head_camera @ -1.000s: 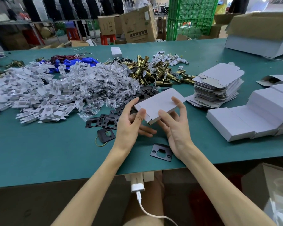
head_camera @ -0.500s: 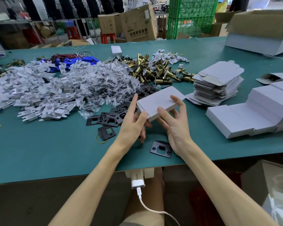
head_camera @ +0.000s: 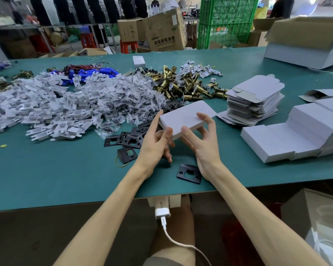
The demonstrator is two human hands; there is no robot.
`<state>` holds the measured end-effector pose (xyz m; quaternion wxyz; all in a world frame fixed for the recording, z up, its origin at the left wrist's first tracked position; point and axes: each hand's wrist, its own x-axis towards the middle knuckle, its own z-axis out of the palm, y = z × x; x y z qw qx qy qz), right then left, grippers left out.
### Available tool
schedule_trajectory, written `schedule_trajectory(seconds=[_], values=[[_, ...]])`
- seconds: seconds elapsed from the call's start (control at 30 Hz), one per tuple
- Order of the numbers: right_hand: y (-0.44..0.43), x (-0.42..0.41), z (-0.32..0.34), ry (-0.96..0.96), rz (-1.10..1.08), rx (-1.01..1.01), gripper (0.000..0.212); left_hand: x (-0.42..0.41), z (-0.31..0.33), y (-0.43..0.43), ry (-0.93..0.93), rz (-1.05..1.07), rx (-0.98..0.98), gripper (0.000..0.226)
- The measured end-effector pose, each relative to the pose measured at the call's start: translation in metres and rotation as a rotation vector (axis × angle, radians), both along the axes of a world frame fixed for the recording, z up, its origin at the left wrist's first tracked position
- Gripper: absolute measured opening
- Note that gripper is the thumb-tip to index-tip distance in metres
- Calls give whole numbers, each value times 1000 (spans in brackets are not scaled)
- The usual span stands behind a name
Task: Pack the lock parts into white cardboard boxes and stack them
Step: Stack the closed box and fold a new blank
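A closed white box point(head_camera: 185, 116) is held tilted above the green desk point(head_camera: 56, 175). The left hand point(head_camera: 154, 144) grips its left corner and the right hand point(head_camera: 204, 148) pinches its near edge. A black plate point(head_camera: 189, 173) lies below, with finished boxes point(head_camera: 288, 135) at the right.

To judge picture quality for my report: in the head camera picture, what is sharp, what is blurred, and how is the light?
Head view: the white box, left hand and right hand are sharp; the green crate behind is slightly blurred; light is even, with faint shadows on the table.
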<state>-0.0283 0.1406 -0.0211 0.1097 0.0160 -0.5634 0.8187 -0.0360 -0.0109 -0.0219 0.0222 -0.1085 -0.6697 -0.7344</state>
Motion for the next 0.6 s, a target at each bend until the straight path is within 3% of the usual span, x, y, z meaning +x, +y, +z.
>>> schedule_trajectory(seconds=[0.33,0.47,0.6], values=[[-1,1,1,23,19,-13,52,-3,0,-4,6,-8,109,65],[-3,2,4,27,23,46,51,-6,-2,-4,-19,40,120,50],[-2,2,4,44,42,100,52,-9,-7,-6,-53,71,84,52]])
